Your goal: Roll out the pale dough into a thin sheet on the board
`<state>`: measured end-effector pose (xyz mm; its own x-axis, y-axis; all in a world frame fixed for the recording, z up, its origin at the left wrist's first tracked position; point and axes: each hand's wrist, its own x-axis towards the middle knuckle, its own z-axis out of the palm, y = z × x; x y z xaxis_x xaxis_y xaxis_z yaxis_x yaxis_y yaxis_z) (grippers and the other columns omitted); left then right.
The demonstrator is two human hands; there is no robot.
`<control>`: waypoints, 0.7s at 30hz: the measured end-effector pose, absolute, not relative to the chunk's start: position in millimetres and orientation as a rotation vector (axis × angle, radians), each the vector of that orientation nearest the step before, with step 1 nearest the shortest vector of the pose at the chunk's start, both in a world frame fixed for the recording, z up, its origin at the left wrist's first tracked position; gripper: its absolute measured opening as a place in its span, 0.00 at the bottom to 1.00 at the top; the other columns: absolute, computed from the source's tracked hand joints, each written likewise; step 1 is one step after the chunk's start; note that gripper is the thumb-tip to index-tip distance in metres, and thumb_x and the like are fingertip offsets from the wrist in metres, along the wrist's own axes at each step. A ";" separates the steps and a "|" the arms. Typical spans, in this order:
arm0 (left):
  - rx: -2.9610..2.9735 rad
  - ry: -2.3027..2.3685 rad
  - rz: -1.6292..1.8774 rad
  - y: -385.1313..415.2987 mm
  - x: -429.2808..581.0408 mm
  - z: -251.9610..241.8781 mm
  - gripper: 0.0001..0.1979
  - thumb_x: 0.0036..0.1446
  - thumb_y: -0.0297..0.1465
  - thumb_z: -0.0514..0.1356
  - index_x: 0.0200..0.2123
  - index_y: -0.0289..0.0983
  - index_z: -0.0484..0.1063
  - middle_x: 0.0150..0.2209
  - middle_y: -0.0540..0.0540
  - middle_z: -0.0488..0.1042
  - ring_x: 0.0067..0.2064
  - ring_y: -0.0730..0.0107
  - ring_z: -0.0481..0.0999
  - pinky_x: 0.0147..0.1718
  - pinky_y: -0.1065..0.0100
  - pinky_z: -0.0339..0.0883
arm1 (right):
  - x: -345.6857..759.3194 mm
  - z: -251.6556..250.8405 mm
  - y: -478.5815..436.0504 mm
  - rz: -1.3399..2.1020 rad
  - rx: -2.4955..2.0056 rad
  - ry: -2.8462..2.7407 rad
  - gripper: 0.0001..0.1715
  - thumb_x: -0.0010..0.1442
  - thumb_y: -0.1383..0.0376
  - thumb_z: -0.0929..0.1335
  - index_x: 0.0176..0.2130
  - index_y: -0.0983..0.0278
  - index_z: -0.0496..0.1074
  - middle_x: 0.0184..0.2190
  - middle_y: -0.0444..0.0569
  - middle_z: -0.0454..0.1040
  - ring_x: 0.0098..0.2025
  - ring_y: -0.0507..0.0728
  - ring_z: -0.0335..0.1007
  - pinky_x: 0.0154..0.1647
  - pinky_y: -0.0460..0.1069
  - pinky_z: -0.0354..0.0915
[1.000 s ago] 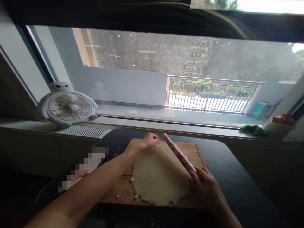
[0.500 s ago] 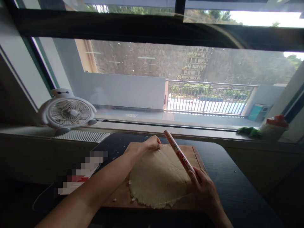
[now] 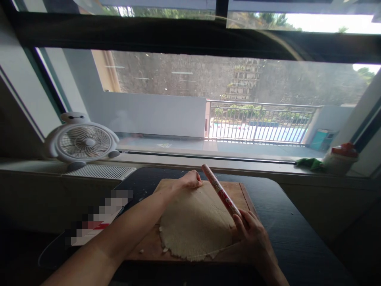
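A wide sheet of pale rolled-out dough [image 3: 196, 226] with a ragged near edge lies on a wooden board [image 3: 238, 190]. My left hand [image 3: 192, 179] is at its far edge, the fingers closed in a pinch on the dough there; the fingertips are partly hidden. In my right hand [image 3: 253, 230], wrapped round its lower end, is a rolling pin [image 3: 222, 192] with a red label and what looks like clear wrapping. The pin slants up and to the left, over the right side of the dough. Small dough crumbs [image 3: 141, 251] lie on the board at the near left.
The board rests on a dark table [image 3: 285, 222]. A white fan [image 3: 89, 142] stands on the sill at the left. At the right are a green cloth [image 3: 309, 163] and a pale container with a reddish top [image 3: 341, 159]. A large window [image 3: 166, 115] lies beyond.
The view has shifted very slightly. My left hand keeps its pinch at the far edge, and the rolling pin stays raised in my right hand at nearly the same slant.
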<state>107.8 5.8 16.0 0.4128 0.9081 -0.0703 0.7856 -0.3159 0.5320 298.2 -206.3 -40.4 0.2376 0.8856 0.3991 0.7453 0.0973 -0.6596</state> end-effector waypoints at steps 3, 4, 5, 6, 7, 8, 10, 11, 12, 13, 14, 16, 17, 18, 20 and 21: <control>2.134 1.452 0.331 8.1 102.6 14.2 0.09 0.43 0.35 0.60 0.23 0.35 0.70 0.21 0.49 0.69 0.22 0.74 0.64 0.20 0.73 0.54 | 301.3 -46.9 -202.6 0.200 -1.666 -1.540 0.19 0.61 0.55 0.58 0.44 0.60 0.70 0.39 0.48 0.72 0.37 0.54 0.69 0.36 0.46 0.63; 2.126 1.459 0.335 8.9 101.3 13.8 0.10 0.43 0.36 0.60 0.23 0.35 0.70 0.21 0.50 0.68 0.21 0.74 0.64 0.20 0.72 0.53 | 302.1 -48.5 -201.8 0.203 -1.665 -1.543 0.19 0.60 0.54 0.59 0.44 0.60 0.70 0.39 0.48 0.72 0.37 0.54 0.69 0.36 0.46 0.63; 2.122 1.465 0.339 9.5 100.3 13.6 0.10 0.42 0.37 0.60 0.24 0.35 0.70 0.21 0.50 0.68 0.21 0.75 0.63 0.19 0.72 0.53 | 302.5 -49.4 -201.4 0.208 -1.667 -1.546 0.19 0.60 0.54 0.59 0.44 0.60 0.70 0.39 0.48 0.72 0.37 0.54 0.69 0.35 0.46 0.63; 2.121 1.467 0.341 10.0 99.4 13.5 0.10 0.41 0.37 0.61 0.24 0.35 0.70 0.21 0.51 0.68 0.21 0.75 0.63 0.19 0.72 0.53 | 302.6 -49.5 -201.4 0.212 -1.670 -1.546 0.19 0.60 0.54 0.58 0.44 0.61 0.69 0.39 0.48 0.72 0.37 0.54 0.69 0.36 0.47 0.63; 2.123 1.465 0.337 10.3 98.8 13.4 0.10 0.40 0.37 0.61 0.24 0.36 0.69 0.21 0.51 0.68 0.21 0.75 0.62 0.19 0.72 0.52 | 302.3 -48.9 -201.9 0.215 -1.674 -1.543 0.19 0.61 0.54 0.58 0.44 0.61 0.69 0.39 0.48 0.72 0.38 0.54 0.69 0.36 0.47 0.62; 2.124 1.459 0.329 10.5 98.4 13.2 0.10 0.39 0.36 0.62 0.23 0.36 0.69 0.20 0.51 0.67 0.21 0.75 0.62 0.19 0.72 0.52 | 301.7 -47.7 -202.7 0.217 -1.678 -1.540 0.19 0.61 0.54 0.58 0.44 0.61 0.69 0.39 0.48 0.72 0.38 0.54 0.69 0.36 0.47 0.62; 2.125 1.444 0.300 11.0 98.1 12.7 0.08 0.38 0.35 0.61 0.21 0.35 0.68 0.19 0.52 0.66 0.20 0.76 0.60 0.19 0.72 0.51 | 300.1 -44.6 -204.7 0.214 -1.685 -1.535 0.19 0.61 0.55 0.58 0.44 0.61 0.69 0.39 0.48 0.72 0.37 0.54 0.69 0.37 0.47 0.62; 2.123 1.439 0.287 11.4 98.2 12.2 0.08 0.38 0.34 0.61 0.20 0.35 0.68 0.19 0.52 0.65 0.20 0.76 0.60 0.19 0.72 0.50 | 299.3 -43.2 -205.7 0.213 -1.687 -1.535 0.19 0.61 0.55 0.58 0.44 0.61 0.69 0.40 0.48 0.72 0.37 0.53 0.69 0.37 0.47 0.62; 2.121 1.436 0.279 12.0 98.4 11.7 0.08 0.38 0.34 0.60 0.20 0.35 0.68 0.18 0.52 0.65 0.20 0.76 0.60 0.19 0.72 0.50 | 298.6 -42.3 -206.4 0.211 -1.689 -1.536 0.19 0.61 0.55 0.58 0.44 0.61 0.69 0.40 0.47 0.71 0.37 0.53 0.69 0.37 0.47 0.62; 2.121 1.437 0.276 12.7 98.6 11.1 0.08 0.38 0.34 0.61 0.20 0.35 0.68 0.18 0.52 0.65 0.20 0.76 0.60 0.19 0.72 0.50 | 298.1 -41.9 -206.9 0.212 -1.693 -1.537 0.19 0.61 0.55 0.58 0.44 0.60 0.68 0.40 0.47 0.71 0.37 0.53 0.69 0.37 0.47 0.62; 2.122 1.440 0.275 13.3 98.7 10.5 0.07 0.37 0.33 0.61 0.20 0.35 0.68 0.18 0.52 0.64 0.20 0.77 0.60 0.19 0.73 0.50 | 297.9 -41.9 -207.1 0.212 -1.696 -1.538 0.19 0.61 0.55 0.58 0.44 0.60 0.68 0.40 0.47 0.71 0.37 0.53 0.69 0.37 0.47 0.62; 2.127 1.449 0.280 14.1 98.2 9.8 0.07 0.37 0.32 0.61 0.21 0.35 0.69 0.17 0.53 0.64 0.19 0.77 0.60 0.19 0.73 0.50 | 297.9 -43.2 -206.6 0.215 -1.698 -1.537 0.18 0.61 0.55 0.58 0.44 0.59 0.68 0.40 0.46 0.71 0.38 0.53 0.69 0.37 0.47 0.62; 2.130 1.454 0.283 14.1 97.4 9.6 0.07 0.37 0.32 0.61 0.22 0.35 0.69 0.17 0.53 0.63 0.19 0.78 0.59 0.19 0.73 0.49 | 298.1 -44.1 -206.1 0.217 -1.698 -1.535 0.18 0.61 0.54 0.58 0.44 0.59 0.68 0.40 0.46 0.71 0.38 0.54 0.69 0.37 0.47 0.62; 2.135 1.458 0.285 13.8 96.2 9.5 0.07 0.38 0.32 0.60 0.23 0.35 0.69 0.17 0.53 0.63 0.19 0.78 0.59 0.19 0.73 0.49 | 298.3 -45.1 -205.5 0.219 -1.699 -1.534 0.18 0.61 0.54 0.58 0.44 0.59 0.68 0.40 0.46 0.71 0.38 0.54 0.69 0.38 0.47 0.62; 2.147 1.473 0.285 12.9 93.5 8.8 0.07 0.40 0.33 0.59 0.23 0.35 0.69 0.18 0.53 0.64 0.19 0.78 0.59 0.19 0.73 0.50 | 299.1 -47.1 -204.2 0.224 -1.708 -1.533 0.18 0.61 0.54 0.58 0.45 0.59 0.68 0.40 0.46 0.71 0.39 0.54 0.69 0.38 0.47 0.62; 2.155 1.482 0.284 12.6 92.4 8.1 0.07 0.41 0.33 0.59 0.23 0.35 0.69 0.19 0.52 0.65 0.20 0.77 0.60 0.19 0.73 0.50 | 299.6 -48.2 -203.5 0.226 -1.715 -1.534 0.18 0.61 0.54 0.58 0.45 0.58 0.68 0.40 0.46 0.71 0.39 0.54 0.69 0.38 0.47 0.62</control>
